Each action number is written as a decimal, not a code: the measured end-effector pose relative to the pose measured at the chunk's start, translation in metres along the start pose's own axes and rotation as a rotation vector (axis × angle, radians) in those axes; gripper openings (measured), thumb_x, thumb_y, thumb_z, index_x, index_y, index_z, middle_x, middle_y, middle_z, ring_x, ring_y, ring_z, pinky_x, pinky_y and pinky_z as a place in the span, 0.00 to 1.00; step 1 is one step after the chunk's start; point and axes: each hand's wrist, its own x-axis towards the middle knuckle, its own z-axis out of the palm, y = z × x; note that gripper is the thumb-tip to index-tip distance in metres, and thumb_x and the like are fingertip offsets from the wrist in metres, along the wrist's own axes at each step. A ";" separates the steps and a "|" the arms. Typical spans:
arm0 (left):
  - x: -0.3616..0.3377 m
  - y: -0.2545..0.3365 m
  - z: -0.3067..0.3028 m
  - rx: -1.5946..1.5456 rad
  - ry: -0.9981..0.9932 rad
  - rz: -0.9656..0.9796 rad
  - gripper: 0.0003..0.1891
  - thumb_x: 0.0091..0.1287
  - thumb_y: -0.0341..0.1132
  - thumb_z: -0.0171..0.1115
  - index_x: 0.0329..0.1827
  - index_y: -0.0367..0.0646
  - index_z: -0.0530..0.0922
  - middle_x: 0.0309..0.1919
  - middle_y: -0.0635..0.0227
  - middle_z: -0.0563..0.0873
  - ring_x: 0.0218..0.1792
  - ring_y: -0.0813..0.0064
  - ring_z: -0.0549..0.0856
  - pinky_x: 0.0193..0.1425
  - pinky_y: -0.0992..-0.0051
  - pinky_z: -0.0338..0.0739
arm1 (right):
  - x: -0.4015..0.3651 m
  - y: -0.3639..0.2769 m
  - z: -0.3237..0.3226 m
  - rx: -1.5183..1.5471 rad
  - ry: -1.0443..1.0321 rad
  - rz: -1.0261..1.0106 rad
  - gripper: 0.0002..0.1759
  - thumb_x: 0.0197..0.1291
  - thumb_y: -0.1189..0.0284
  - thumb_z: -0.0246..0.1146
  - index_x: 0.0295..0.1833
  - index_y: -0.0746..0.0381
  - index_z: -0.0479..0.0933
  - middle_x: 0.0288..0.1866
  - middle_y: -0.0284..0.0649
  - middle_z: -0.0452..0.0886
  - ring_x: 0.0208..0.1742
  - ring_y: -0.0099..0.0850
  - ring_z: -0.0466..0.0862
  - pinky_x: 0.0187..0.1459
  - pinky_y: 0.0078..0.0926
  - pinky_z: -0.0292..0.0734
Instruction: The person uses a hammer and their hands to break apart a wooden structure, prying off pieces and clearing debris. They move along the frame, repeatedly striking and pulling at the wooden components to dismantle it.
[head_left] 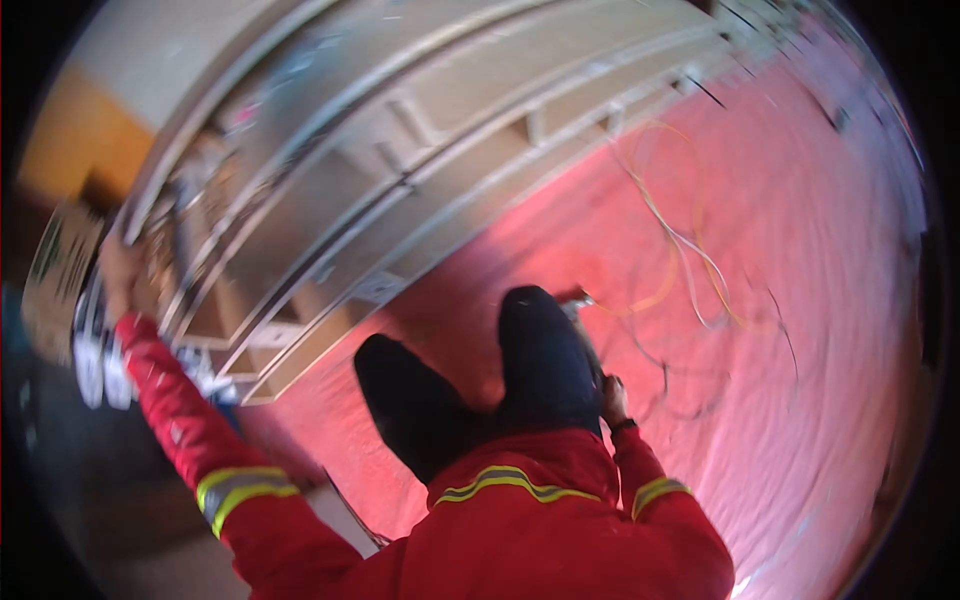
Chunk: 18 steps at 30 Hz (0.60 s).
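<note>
My left hand reaches up and to the left, onto the end of a long wooden cabinet frame. It is blurred, so its grip is unclear. My right hand is low beside my right knee, and its fingers curl around a dark grey tool that runs up along the knee. Both sleeves are red with yellow and grey reflective bands. My knees, in dark trousers, rest on the pink floor covering.
Loose yellow and white wires trail over the pink covering to the right of my knees. The cabinet frame has open compartments and runs from lower left to upper right. A cardboard box stands at the far left.
</note>
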 end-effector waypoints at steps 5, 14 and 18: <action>-0.010 0.046 -0.022 0.117 0.029 -0.011 0.34 0.54 0.38 0.67 0.68 0.63 0.71 0.55 0.49 0.81 0.53 0.47 0.81 0.56 0.56 0.76 | 0.051 0.013 0.042 0.296 -0.045 0.105 0.12 0.56 0.67 0.58 0.36 0.67 0.73 0.34 0.54 0.79 0.35 0.55 0.78 0.36 0.52 0.74; -0.013 0.051 -0.019 0.112 0.077 -0.072 0.33 0.55 0.38 0.65 0.68 0.69 0.71 0.52 0.49 0.83 0.52 0.47 0.82 0.57 0.55 0.76 | 0.040 0.017 0.079 0.155 -0.337 0.252 0.15 0.55 0.64 0.59 0.36 0.67 0.74 0.33 0.54 0.80 0.36 0.56 0.80 0.38 0.51 0.76; -0.017 0.060 -0.017 0.146 0.111 -0.171 0.33 0.56 0.33 0.61 0.67 0.72 0.72 0.50 0.49 0.83 0.51 0.47 0.83 0.55 0.55 0.77 | 0.004 0.030 0.065 0.130 -0.403 0.286 0.16 0.54 0.63 0.60 0.37 0.67 0.74 0.33 0.55 0.80 0.37 0.56 0.80 0.39 0.51 0.76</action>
